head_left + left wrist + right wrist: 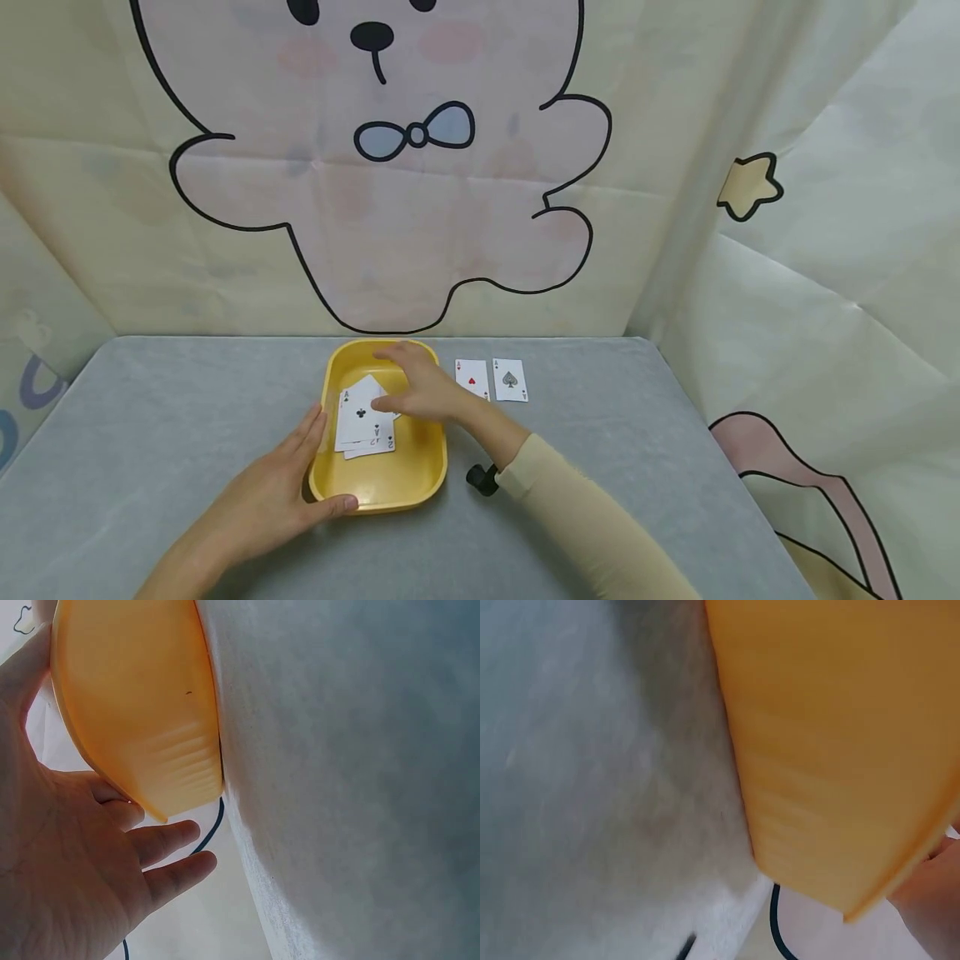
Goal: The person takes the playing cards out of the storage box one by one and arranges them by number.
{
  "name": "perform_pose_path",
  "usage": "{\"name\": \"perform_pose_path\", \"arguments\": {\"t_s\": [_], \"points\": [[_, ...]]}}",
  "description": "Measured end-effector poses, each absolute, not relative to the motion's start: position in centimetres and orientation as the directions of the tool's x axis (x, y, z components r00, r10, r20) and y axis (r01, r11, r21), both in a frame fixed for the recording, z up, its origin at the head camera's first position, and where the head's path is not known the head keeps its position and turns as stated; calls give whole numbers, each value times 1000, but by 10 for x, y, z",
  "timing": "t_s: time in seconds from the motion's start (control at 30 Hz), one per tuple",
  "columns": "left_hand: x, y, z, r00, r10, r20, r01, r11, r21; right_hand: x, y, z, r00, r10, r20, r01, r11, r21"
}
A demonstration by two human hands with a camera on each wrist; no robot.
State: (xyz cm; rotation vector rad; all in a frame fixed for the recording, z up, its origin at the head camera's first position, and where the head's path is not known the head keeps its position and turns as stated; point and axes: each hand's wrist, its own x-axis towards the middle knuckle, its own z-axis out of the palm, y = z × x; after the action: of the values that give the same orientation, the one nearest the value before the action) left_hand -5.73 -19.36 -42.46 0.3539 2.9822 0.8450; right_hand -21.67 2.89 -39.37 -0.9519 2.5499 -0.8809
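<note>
A yellow tray [405, 483] stands on the table, holding a small pile of playing cards [358, 425] with an ace of clubs on top. My left hand [288, 475] holds the tray's near left corner, thumb on the near rim and fingers along the left side. In the left wrist view two fingers of that hand [75, 855] stick out past the tray wall [142, 697]. Over the tray's far right part is my right hand [420, 387], fingers spread, thumb over the top card; nothing shows in its grasp. The right wrist view shows mainly the tray's outer wall [832, 750].
Right of the tray, an ace of hearts [470, 372] and an ace of spades [510, 392] lie face up side by side. A grey cloth [600, 475] covers the table. Behind it hangs a curtain [450, 242] with a cartoon bear. A black device [482, 480] sits at my right wrist.
</note>
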Motion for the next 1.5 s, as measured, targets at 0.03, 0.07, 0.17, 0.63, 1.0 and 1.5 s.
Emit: {"name": "perform_pose_path", "arguments": {"t_s": [0.03,0.07,0.17,0.63,1.0,1.5], "points": [[-57,-194,-425,-974,223,40,211,827,521,-216,26,-395,-745,-665,-53,-493,602,-628],[-57,-194,-425,-974,225,40,212,827,520,-216,24,-396,-746,-664,-60,-491,608,-623],[-58,-194,-424,-973,228,40,215,829,517,-215,17,-400,-752,-655,-71,-485,623,-613],[-56,-194,-421,-970,235,55,228,819,527,-212,-11,-423,-785,-610,-108,-467,698,-543],[-57,-195,-422,-974,227,23,204,825,527,-215,-18,-432,-757,-633,-161,-508,726,-463],[-56,-193,-422,-974,222,36,208,828,520,-212,-16,-438,-718,-671,-185,-587,726,-359]]}}
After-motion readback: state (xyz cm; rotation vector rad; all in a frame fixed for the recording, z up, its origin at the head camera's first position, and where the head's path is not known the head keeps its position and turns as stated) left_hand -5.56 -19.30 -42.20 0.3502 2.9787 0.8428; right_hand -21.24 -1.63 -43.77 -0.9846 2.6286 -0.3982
